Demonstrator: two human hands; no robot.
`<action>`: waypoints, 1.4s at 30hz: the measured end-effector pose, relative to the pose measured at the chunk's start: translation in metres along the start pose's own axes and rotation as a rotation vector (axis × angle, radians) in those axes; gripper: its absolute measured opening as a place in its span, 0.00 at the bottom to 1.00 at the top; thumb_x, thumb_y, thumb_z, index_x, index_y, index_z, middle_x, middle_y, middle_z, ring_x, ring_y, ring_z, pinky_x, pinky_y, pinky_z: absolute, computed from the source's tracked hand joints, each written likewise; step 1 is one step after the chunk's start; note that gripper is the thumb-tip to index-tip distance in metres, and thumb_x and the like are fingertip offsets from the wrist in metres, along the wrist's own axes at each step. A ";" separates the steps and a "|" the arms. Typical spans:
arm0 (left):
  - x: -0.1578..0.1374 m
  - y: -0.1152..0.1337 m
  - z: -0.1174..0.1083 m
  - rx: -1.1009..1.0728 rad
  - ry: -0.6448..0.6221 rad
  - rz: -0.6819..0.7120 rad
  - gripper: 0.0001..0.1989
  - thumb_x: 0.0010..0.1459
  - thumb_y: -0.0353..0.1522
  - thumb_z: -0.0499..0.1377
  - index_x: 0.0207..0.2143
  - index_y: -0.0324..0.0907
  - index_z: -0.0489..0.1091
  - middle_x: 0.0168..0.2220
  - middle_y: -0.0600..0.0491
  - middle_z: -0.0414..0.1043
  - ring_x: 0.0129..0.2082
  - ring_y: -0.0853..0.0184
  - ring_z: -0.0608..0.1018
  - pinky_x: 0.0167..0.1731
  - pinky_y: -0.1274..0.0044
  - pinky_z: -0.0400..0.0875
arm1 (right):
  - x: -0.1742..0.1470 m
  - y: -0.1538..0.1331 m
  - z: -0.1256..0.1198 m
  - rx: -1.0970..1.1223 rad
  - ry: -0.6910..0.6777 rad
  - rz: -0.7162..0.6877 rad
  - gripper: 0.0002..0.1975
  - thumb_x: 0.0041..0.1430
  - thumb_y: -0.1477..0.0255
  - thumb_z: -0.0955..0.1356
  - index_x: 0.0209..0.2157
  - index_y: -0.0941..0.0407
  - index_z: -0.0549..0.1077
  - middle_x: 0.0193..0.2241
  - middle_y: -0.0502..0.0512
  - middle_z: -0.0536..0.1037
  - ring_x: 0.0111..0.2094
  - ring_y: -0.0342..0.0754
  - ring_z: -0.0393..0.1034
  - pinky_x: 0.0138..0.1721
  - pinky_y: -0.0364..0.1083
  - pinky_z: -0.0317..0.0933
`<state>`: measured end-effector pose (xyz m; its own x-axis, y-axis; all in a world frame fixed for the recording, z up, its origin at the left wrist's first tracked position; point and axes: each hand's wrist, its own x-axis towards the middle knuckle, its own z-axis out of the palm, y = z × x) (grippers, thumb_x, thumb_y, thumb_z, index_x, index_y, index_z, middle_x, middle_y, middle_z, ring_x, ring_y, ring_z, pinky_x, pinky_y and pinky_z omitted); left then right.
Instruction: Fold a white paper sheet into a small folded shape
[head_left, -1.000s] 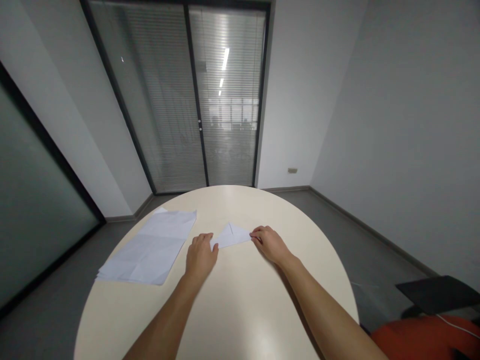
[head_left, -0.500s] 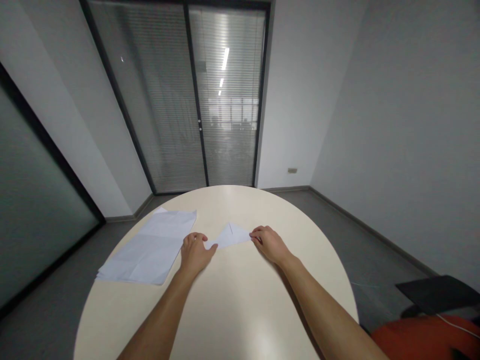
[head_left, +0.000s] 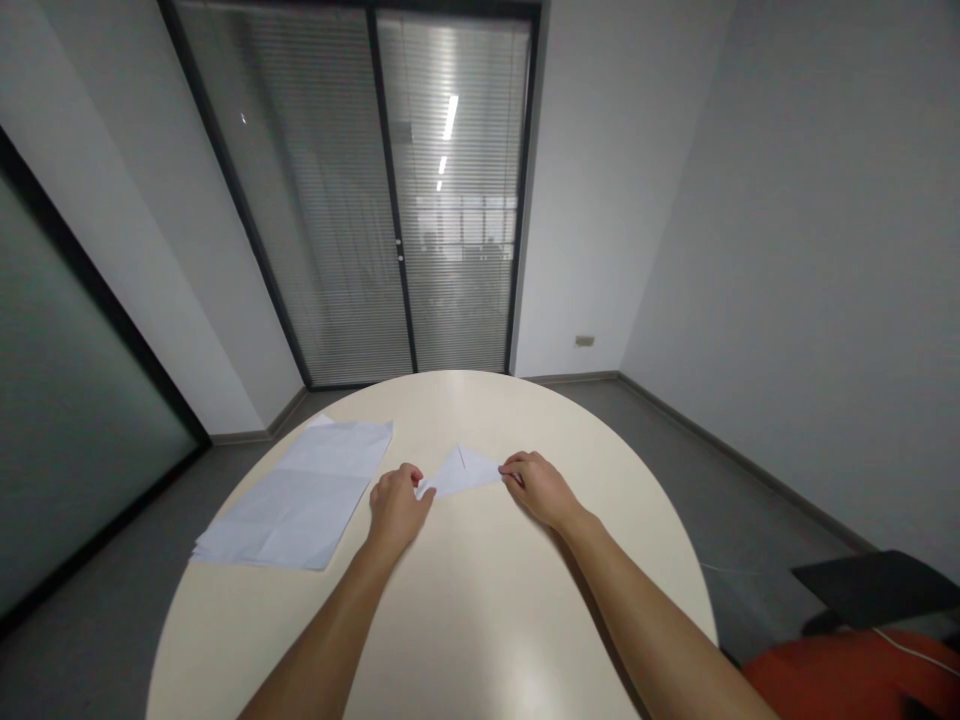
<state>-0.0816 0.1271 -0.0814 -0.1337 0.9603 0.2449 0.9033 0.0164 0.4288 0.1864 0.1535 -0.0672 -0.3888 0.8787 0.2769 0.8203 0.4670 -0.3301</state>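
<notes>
A small white sheet of folded paper [head_left: 463, 474] lies on the table, peaked at its far side, with a short crease or slit line running down from the peak. Its right corner is pinched between the thumb and fingers of my right hand [head_left: 541, 488]. At the opposite corner, my left hand [head_left: 397, 505] has its fingers curled in and its thumb on the near edge, closed round that end of the paper. The left tip is partly hidden by these fingers.
A stack of larger white paper sheets [head_left: 300, 495] with creases lies left of my left hand, near the edge of the round cream table [head_left: 450, 610]. Right of the table stand a black chair part [head_left: 874, 590] and something red [head_left: 847, 680]. Glass doors with blinds [head_left: 457, 300] are beyond.
My left hand has shifted slightly right and its fingers have curled in toward the thumb at the paper's left corner. My right hand and the folded paper have stayed in place.
</notes>
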 end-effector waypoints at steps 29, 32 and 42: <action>-0.020 0.022 -0.019 0.356 -0.092 0.261 0.12 0.66 0.31 0.55 0.43 0.39 0.78 0.46 0.42 0.74 0.48 0.53 0.72 0.47 0.65 0.65 | 0.002 -0.017 -0.004 -0.130 -0.058 0.038 0.16 0.69 0.71 0.62 0.49 0.56 0.79 0.46 0.61 0.77 0.48 0.52 0.70 0.50 0.47 0.60; -0.018 0.021 -0.019 0.286 -0.144 0.261 0.12 0.66 0.28 0.54 0.42 0.38 0.78 0.49 0.43 0.73 0.48 0.55 0.72 0.46 0.67 0.66 | 0.001 -0.018 -0.006 -0.152 -0.068 0.047 0.16 0.69 0.70 0.62 0.50 0.55 0.79 0.46 0.61 0.77 0.47 0.53 0.70 0.49 0.47 0.60; -0.017 0.015 -0.007 0.228 -0.176 0.321 0.21 0.64 0.19 0.47 0.48 0.39 0.76 0.52 0.44 0.76 0.53 0.60 0.73 0.56 0.72 0.65 | 0.001 -0.025 -0.010 -0.207 -0.061 0.092 0.17 0.68 0.68 0.62 0.51 0.53 0.78 0.44 0.62 0.76 0.46 0.55 0.69 0.48 0.48 0.60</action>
<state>-0.0687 0.1090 -0.0726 0.2225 0.9593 0.1739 0.9573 -0.2487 0.1473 0.1701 0.1419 -0.0494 -0.3276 0.9241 0.1966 0.9196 0.3596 -0.1579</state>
